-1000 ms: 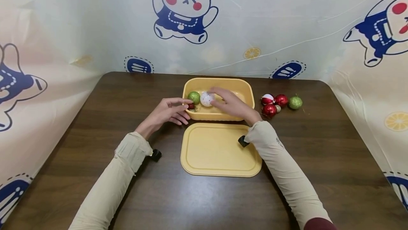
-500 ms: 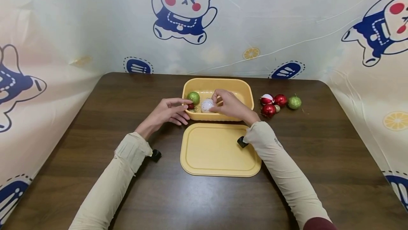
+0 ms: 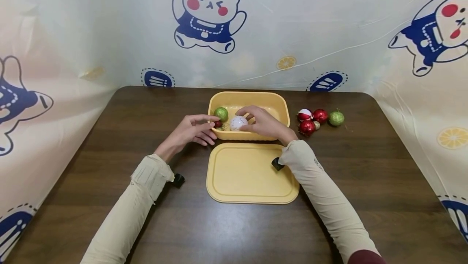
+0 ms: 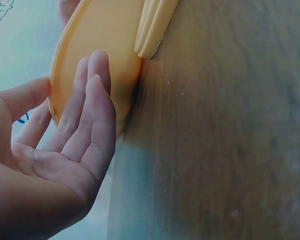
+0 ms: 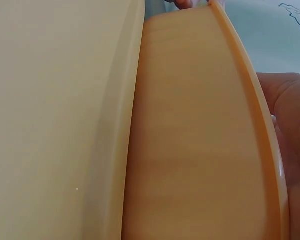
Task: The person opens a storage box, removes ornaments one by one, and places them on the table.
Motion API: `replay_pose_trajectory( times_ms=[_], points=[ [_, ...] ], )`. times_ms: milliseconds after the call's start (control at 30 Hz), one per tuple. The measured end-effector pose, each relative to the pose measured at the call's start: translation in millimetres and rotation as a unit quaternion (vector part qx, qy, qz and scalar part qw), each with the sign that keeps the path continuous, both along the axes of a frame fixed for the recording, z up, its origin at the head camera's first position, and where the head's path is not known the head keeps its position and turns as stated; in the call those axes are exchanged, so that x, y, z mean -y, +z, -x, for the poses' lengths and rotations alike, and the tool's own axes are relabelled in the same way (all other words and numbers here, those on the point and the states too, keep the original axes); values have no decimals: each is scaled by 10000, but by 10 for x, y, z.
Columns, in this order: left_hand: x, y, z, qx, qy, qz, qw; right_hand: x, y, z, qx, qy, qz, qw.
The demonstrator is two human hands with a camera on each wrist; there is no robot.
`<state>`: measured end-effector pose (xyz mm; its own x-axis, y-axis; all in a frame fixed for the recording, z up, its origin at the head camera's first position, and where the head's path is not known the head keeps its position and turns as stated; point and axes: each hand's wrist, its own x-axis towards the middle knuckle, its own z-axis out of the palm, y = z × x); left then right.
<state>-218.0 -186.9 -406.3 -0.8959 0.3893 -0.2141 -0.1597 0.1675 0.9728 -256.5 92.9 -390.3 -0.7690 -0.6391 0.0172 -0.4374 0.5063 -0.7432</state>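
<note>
Change: the white, round ornament ball (image 3: 238,123) sits closer to the near wall of the yellow, rectangular plastic box (image 3: 256,135) than a second ago. My right hand (image 3: 262,122) has altered its hold: half a second ago thumb and index finger were bunched at the ball's right side; now they curve round it, index at its upper edge, thumb at its lower right. How firmly they press, I cannot tell.

Reading: probably positioning the ball inside the box, at the centre of the frame.

My left hand (image 3: 190,129) has not shifted noticeably; fingers spread and fairly straight, touching the box's left end, gripping nothing that I can see.

Count, box: one white ball; one green, glittery round ball (image 3: 221,113); one red, round ball (image 3: 217,124), partly hidden by my left fingers. A gold bit beside the red is too small to identify.

Count, right of centre: five balls, namely one red-and-white (image 3: 304,114), two shiny reds (image 3: 306,127), one small gold (image 3: 317,125), one glittery green (image 3: 336,118).

Also one flat, yellow, rounded-rectangular lid (image 3: 245,174), lower centre, on the brown wood-grain table (image 3: 164,219).
</note>
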Motion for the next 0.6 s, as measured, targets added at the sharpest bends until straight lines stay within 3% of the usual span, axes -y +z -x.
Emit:
replay_pose_trajectory(
  times_ms=[267,600],
  points=[
    [1,2,-7,-4,24,26,10000,-2,-5,-13,-33,-149,-68,9999],
    [0,-6,1,-10,17,1,10000,-14,35,-32,-294,-556,465,9969]
  ],
)
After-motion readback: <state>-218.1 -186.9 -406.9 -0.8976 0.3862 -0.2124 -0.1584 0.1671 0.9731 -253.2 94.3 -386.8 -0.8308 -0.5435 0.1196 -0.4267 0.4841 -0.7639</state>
